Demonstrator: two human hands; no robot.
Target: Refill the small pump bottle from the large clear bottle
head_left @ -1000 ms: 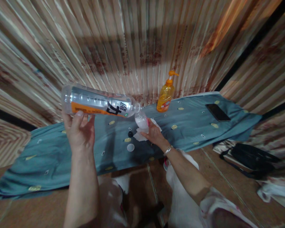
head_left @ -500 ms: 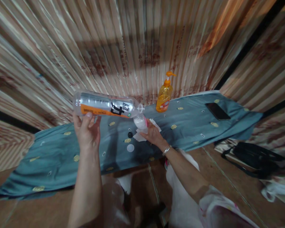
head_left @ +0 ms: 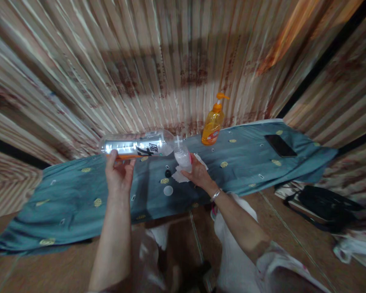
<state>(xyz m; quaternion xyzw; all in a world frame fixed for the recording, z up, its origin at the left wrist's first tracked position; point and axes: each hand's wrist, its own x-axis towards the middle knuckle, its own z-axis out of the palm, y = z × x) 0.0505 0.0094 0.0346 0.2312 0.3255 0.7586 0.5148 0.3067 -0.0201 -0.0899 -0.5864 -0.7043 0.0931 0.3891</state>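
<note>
The base end of a large clear bottle was grasped from beneath by the left grip, with the thumb pressed to its near side. It was held almost level above the teal-covered bench, its silver and orange label marked with black characters and its neck pointed away from the left grip, toward the right. A small clear bottle was clasped by the right grip, its mouth tipped slightly leftward beside the large bottle's neck; whether the two necks were touching could not be told. A torn-edged white sheet was spread beneath the right grip and partly covered by it. Between the two grips, a round black cap was set on the bench, with a pale round disc placed nearer the person. An amber pump bottle was stood beyond the right grip and slightly to its right, while a dark phone was laid well to the right of that grip. A silver bracelet was worn just behind the right grip. Beyond both grips, a striped curtain was hung.
</note>
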